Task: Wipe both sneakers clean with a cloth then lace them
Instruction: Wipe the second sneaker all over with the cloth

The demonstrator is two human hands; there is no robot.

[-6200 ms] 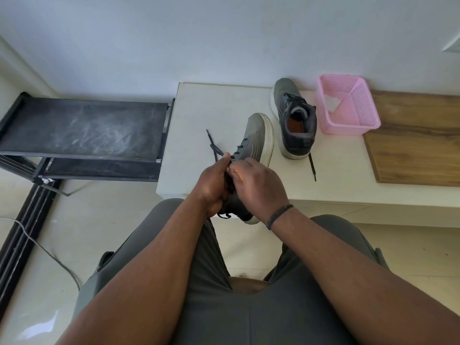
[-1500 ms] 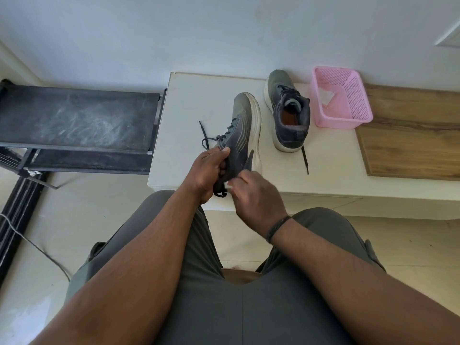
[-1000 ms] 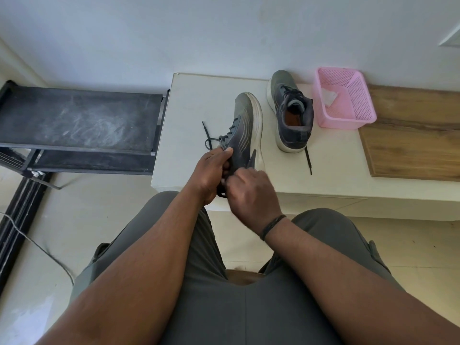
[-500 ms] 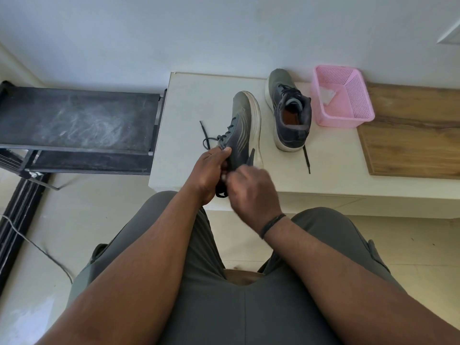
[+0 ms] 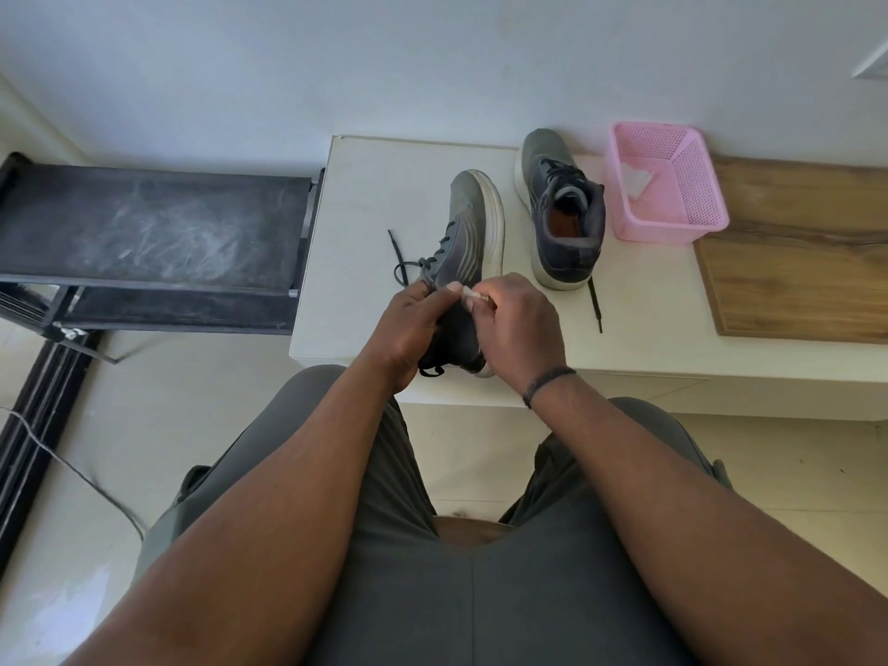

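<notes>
Grey sneaker (image 5: pixel 468 242) on its side at tabletop (image 5: pixel 365 194) front edge, toe pointing away. Left hand (image 5: pixel 408 324) grips collar; right hand (image 5: pixel 516 324) pinches something pale, lace loops (image 5: pixel 408 269) just left.

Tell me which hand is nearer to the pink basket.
Right. The right hand is at the near sneaker, below and left of the pink basket, with the far sneaker between. The left hand holds the same sneaker farther left.
</notes>
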